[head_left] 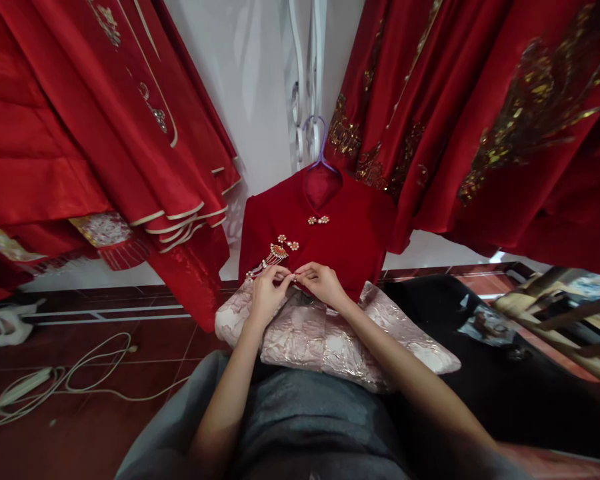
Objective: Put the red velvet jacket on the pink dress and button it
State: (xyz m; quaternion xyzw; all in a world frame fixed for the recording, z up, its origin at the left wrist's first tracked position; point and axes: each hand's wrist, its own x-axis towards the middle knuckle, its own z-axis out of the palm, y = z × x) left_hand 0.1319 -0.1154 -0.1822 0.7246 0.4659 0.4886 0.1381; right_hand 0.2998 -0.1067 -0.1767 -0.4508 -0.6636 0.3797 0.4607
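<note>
A red high-collared top [350, 243] hangs from a purple hanger [323, 150] in front of me. Pearl-and-gold flower clasps [319, 220] sit below its collar, and a fan-shaped beaded ornament [279, 251] with dangling strands is on its chest at left. Over the top's lower front, my left hand [269, 288] and my right hand [323, 283] meet fingertip to fingertip, both pinched closed. Whatever lies between the fingertips is too small to name. Pale pink brocade cloth [320, 353] with a metallic sheen lies across my lap under the hands.
Red garments [130, 133] hang at left, and gold-sequined red garments [480, 153] at right. A white cable with a power strip [27, 387] lies on the tiled floor. To my right are a black surface [445, 333], a clear plastic bag [487, 325] and a slatted wooden piece [575, 320].
</note>
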